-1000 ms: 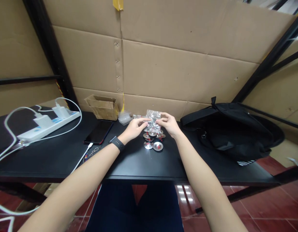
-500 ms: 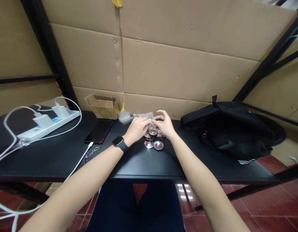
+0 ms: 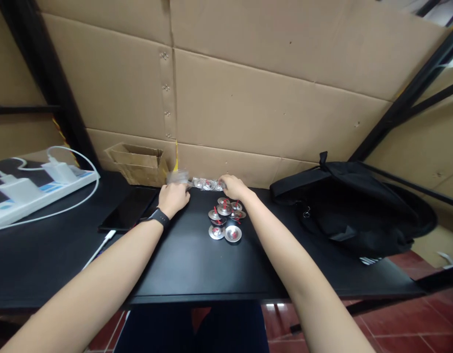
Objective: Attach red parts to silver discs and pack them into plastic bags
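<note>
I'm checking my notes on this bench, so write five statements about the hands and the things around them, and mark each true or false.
1. The right hand is at the wrapped metal discs. True.
2. The dark watch is worn on the right wrist. False: it is on the left one.
3. The left hand is at the clear plastic next to the small cardboard box. True.
4. The loose metal discs lie in one straight row. False: they lie in a cluster, some overlapping.
5. The black bag is to the right of both hands. True.
</note>
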Demonstrator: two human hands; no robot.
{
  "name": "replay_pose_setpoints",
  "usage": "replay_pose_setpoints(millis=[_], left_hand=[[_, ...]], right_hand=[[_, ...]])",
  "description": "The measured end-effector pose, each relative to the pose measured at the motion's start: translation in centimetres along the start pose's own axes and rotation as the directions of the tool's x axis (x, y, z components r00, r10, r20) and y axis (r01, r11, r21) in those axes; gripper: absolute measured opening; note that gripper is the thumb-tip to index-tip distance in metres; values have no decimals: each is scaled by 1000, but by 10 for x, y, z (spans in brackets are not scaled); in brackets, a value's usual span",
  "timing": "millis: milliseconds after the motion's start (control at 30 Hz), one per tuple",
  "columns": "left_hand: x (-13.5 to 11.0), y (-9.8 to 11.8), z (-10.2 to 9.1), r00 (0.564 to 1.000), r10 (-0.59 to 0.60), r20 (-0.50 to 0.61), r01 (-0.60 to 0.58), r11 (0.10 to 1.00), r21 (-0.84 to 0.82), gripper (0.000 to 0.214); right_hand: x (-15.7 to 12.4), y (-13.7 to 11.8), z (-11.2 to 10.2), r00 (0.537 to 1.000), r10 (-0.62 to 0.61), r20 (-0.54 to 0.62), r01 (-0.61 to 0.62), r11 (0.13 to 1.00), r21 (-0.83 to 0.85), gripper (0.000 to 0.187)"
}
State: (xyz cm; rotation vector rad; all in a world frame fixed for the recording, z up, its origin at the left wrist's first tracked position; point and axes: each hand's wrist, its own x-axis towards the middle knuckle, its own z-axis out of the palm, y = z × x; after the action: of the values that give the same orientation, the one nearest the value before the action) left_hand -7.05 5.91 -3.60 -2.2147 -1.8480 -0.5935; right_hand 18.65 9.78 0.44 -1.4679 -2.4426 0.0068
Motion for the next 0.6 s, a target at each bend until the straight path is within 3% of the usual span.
replay_pose_setpoints(millis=[133,300,500,600], left_hand=[[-1,8,4,1000,20,2,-20,999,-27,38],[-6,21,0,993,118,5,-117,989,-86,50],[-10,34,-2,972,228,-56,-234,956,-176,44],[-13,39,-5,954,274,-118,-297,906,-302,39]], right_hand=[[16,8,12,995,58,78,-58,998,2,49],[17,20,19,990,127,64,-129,991,33,27],[-4,27,-10,979,201,-38,-199,978,56,24],[-19,24,-28,974,162,-161,-129,971,200,17]])
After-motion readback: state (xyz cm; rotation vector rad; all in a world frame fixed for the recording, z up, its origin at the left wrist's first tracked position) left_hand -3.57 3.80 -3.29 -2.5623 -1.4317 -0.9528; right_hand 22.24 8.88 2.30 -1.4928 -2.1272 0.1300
